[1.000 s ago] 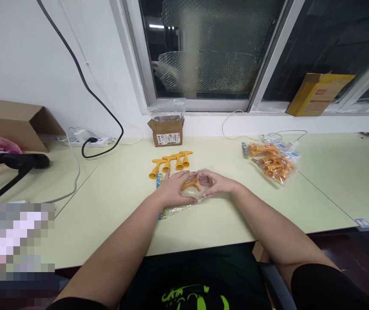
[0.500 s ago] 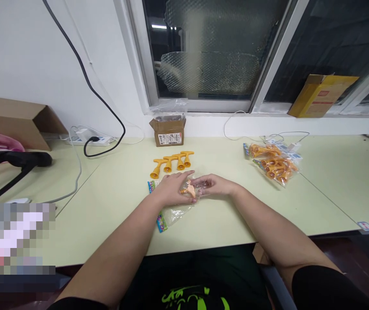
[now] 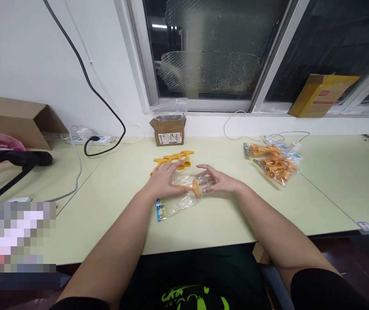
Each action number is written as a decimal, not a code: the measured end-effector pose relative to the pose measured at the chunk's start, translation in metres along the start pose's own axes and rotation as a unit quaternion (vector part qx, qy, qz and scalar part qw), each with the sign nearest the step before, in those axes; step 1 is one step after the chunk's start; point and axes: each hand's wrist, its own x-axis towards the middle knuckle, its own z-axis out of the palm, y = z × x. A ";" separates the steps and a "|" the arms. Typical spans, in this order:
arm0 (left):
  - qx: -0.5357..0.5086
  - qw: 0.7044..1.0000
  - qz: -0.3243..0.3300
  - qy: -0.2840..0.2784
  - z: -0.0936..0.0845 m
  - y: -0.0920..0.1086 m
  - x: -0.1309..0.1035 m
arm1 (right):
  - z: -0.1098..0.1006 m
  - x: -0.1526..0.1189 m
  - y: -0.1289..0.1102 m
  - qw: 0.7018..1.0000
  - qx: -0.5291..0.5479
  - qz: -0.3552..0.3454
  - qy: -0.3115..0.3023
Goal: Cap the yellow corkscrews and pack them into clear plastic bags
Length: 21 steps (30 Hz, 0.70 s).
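Observation:
A clear plastic bag (image 3: 181, 207) with a colourful header strip lies flat on the table, with a yellow horn-shaped plastic piece (image 3: 195, 188) in it. My left hand (image 3: 161, 181) rests over the bag's left side, thumb and fingers spread wide; the thumb lies along the piece's stem, and part of the header is covered. At the bag's right edge is my right hand (image 3: 219, 180), its fingers apart and bent slightly, beside the end of the piece. Several similar yellow pieces (image 3: 179, 158) stand in a row just beyond my left fingers, partly hidden by them.
Filled bags of yellow pieces (image 3: 279, 168) lie to the right, near a power strip. A small cardboard box (image 3: 169, 131) stands against the wall. On the left are a black cable (image 3: 86, 77), a larger carton (image 3: 13, 116) and a black frame-like object (image 3: 26, 159).
My hands have moved apart, and the left has opened wider and shifted left. The bag lies flatter, its yellow piece more exposed and slightly farther right.

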 end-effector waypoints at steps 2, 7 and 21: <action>-0.003 0.998 -0.029 0.057 -0.004 -0.011 0.003 | 0.001 0.002 0.003 1.000 0.010 0.002 0.021; 0.012 0.970 -0.186 0.156 -0.002 -0.041 0.010 | 0.009 0.013 0.012 0.996 -0.059 -0.070 0.019; 0.014 0.966 -0.243 0.081 0.010 -0.070 0.018 | 0.009 0.003 0.000 0.963 -0.232 -0.135 -0.001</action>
